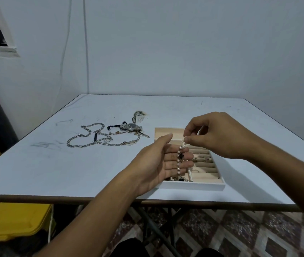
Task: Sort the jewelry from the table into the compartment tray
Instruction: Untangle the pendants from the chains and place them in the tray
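Note:
A pearl bracelet (178, 160) with a black clover charm hangs from my right hand (219, 136), which pinches its top end between thumb and fingers. My left hand (158, 162) is held flat and upturned behind the strand, its fingers straight and touching the pearls. Both hands hover over the white compartment tray (193, 186), whose beige slots hold rings on the right and dark pieces at the front left. A heap of silver chain necklaces (99, 138), a wristwatch (131, 126) and a small cluster of earrings (138, 115) lie on the table to the left of the tray.
The pale table (73, 169) has its front edge close to me, with walls behind it and to the left. A yellow bin (8, 221) stands on the floor at the lower left. Table legs and patterned floor tiles show below.

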Available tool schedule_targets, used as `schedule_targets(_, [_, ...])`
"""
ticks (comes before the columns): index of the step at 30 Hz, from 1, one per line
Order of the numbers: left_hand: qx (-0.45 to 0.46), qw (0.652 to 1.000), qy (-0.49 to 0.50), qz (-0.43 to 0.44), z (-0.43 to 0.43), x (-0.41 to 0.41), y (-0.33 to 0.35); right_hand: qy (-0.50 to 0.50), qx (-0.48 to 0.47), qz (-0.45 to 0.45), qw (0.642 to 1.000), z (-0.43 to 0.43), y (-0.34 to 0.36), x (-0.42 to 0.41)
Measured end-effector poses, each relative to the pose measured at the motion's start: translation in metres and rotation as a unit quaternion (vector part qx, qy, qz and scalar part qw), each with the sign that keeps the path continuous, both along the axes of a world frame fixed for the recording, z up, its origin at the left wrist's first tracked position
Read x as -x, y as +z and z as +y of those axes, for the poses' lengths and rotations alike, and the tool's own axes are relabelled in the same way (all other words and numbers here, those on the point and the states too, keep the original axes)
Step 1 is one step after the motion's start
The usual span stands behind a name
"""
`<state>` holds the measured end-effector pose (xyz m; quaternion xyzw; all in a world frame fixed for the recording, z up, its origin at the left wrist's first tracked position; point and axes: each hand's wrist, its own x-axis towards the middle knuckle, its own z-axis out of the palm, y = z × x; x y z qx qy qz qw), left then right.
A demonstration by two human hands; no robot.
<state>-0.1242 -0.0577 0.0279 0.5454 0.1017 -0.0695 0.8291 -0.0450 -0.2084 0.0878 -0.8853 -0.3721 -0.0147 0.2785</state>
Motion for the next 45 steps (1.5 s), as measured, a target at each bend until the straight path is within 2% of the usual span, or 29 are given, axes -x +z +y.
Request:
schedule_targets(23, [0.019,1.0,-0.007,0.0,0.023,0.014,-0.001,0.001,-0.001,0.021,1.0,0.02,-0.016,0.003])
schedule_targets(26, [-0.018,0.999,0.037,-0.032,0.034,0.017,-0.004,0.009,-0.011,0.04,0.999,0.036,-0.017,-0.002])
schedule_targets(28, [-0.086,0.99,0.094,-0.06,0.046,0.022,-0.007,0.01,-0.01,0.047,0.999,0.052,-0.02,-0.006])
schedule_targets(30, [-0.209,0.963,0.145,-0.084,0.065,0.03,-0.012,0.021,-0.001,0.047,0.999,0.072,-0.025,-0.009])
schedule_targets(32, [-0.345,0.916,0.179,-0.1,0.09,0.039,-0.019,0.04,0.006,0.051,0.998,0.097,-0.032,-0.012])
schedule_targets(36, [-0.521,0.821,0.214,-0.094,0.136,0.057,-0.03,0.07,0.041,0.035,0.996,0.15,-0.048,-0.019])
schedule_targets(39, [-0.579,0.78,0.224,-0.073,0.16,0.066,-0.033,0.073,0.076,0.031,0.994,0.187,-0.059,-0.026])
schedule_targets(45, [-0.637,0.738,0.212,-0.074,0.182,0.066,-0.037,0.045,0.121,0.017,0.991,0.233,-0.072,-0.033])
